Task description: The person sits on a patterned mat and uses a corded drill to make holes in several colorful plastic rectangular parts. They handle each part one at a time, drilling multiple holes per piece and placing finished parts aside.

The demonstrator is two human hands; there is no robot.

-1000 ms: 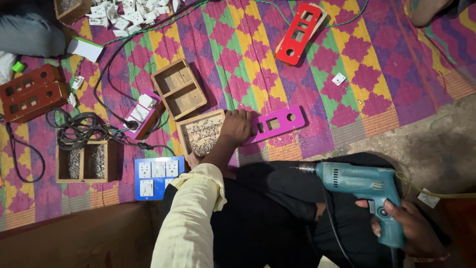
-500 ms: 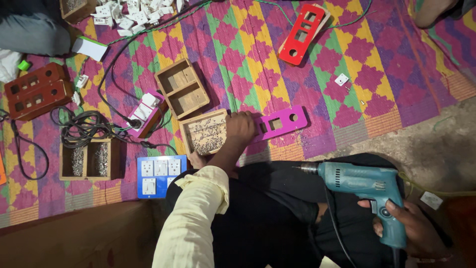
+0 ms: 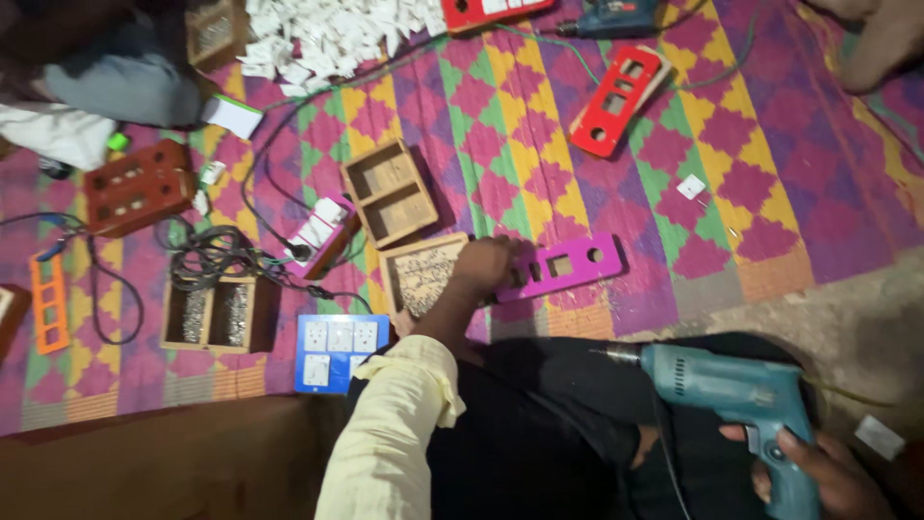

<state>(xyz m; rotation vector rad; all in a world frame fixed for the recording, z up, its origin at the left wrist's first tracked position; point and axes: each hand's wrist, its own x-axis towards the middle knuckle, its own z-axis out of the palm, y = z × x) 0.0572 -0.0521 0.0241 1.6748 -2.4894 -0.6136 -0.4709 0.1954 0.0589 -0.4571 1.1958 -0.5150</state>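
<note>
My left hand (image 3: 486,270), in a pale yellow sleeve, reaches forward over the patterned mat (image 3: 770,173). Its curled fingers lie between a wooden box of small screws (image 3: 421,277) and the left end of a purple cut-out plate (image 3: 568,265), touching both. What the fingers hold is hidden. At the lower right, over my dark-trousered lap, my right hand (image 3: 828,477) grips a teal electric drill (image 3: 731,390). The drill's bit points left.
A blue switch board (image 3: 337,349) lies by my left knee. Around it are a two-compartment wooden box (image 3: 390,191), another screw box (image 3: 217,313), tangled black cables (image 3: 207,252), a brown box (image 3: 140,185), an orange plate (image 3: 48,300), a red plate (image 3: 618,99) and a white switch pile (image 3: 327,34).
My left hand has shifted slightly right, from over the screw box toward the purple plate's end. The drill stays held in my lap. The view has tilted a little.
</note>
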